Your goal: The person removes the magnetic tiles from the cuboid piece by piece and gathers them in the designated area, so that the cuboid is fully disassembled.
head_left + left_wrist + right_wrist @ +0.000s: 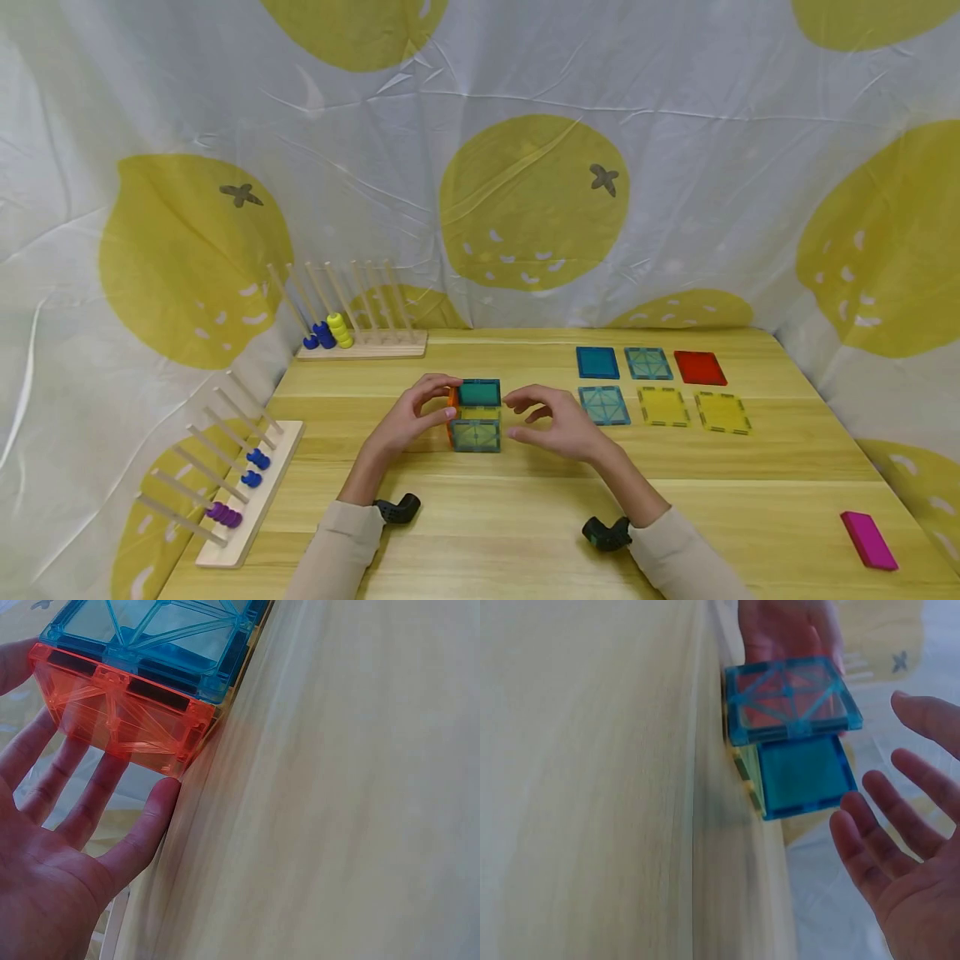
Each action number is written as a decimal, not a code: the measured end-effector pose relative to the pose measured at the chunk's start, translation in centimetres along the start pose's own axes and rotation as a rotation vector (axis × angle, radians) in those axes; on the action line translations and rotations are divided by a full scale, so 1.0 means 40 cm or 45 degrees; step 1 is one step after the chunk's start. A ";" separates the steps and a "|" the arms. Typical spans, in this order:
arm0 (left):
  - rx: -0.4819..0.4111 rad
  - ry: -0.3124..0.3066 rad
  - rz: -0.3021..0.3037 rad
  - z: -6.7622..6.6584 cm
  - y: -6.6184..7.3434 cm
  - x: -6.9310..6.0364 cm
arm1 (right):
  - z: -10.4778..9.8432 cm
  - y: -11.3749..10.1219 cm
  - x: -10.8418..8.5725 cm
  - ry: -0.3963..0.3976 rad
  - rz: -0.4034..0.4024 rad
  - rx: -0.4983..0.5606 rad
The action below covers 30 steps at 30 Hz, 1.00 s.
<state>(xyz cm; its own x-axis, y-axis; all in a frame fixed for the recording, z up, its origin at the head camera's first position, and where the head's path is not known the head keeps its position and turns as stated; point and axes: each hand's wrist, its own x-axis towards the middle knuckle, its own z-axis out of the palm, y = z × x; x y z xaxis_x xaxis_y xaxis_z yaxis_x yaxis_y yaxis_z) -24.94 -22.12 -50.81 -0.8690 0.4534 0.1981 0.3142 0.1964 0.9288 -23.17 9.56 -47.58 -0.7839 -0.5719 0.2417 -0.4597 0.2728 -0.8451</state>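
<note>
A small box of see-through magnetic tiles stands on the table, open at its top and right side. Its front is a light blue tile, its back a teal tile, and yellow shows at the bottom. My left hand holds the orange tile on the left side, thumb at its upper corner and the other fingers along it. Off the open right side, my right hand hovers with fingers apart and nothing between them, as the right wrist view also shows.
Right of the box lie flat square tiles: blue, light blue, red and yellow among them. Two wooden peg racks with beads stand at back left and left. A magenta block lies front right.
</note>
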 end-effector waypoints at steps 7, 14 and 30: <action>0.012 0.005 0.009 0.000 0.001 0.000 | 0.029 0.003 0.014 -0.029 -0.009 -0.002; 0.014 0.000 0.012 0.001 0.002 -0.001 | 0.053 0.000 0.023 -0.044 -0.065 0.030; 0.009 -0.010 0.065 -0.001 0.000 -0.001 | 0.092 -0.006 0.053 -0.089 -0.025 -0.011</action>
<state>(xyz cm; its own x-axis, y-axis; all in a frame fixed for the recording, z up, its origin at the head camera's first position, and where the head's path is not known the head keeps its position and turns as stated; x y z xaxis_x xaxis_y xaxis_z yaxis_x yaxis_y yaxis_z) -24.93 -22.16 -50.80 -0.8487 0.4700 0.2427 0.3607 0.1787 0.9154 -23.19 5.43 -48.62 -0.7438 -0.6298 0.2239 -0.4785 0.2679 -0.8362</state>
